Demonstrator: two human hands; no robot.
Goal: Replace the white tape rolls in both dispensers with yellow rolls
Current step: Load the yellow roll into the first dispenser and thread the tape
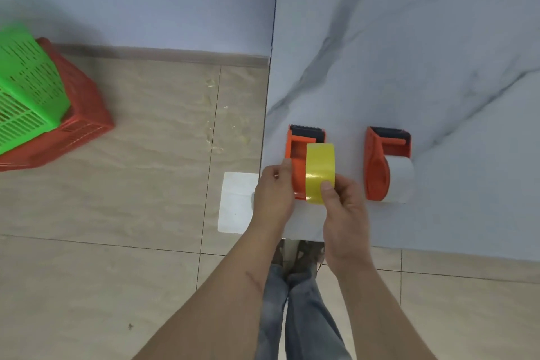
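Orange plastic tape dispenser, the left of two (301, 155), stood near the left edge of the grey-veined white marble bench (409, 52), serrated black cutter end away from the person. Left hand (273, 193) gripped its near left side, thumb on the orange wall. Right hand (343, 213) pinched a glossy yellow tape roll (319, 169), thumb pressed on the roll's outer face, other fingers curled behind it (hidden). Roll stood on edge against the dispenser's open right side, at the hub; could not tell whether seated. Second orange plastic dispenser (380, 166) stood just to the right, apart, with a white tape roll (400, 181) mounted in it. White paper sheet (236, 202) lay on the beige tiled floor (117, 213) beside the bench. Green plastic crate (26, 90) sat nested in a red plastic crate (84, 114) at far left.
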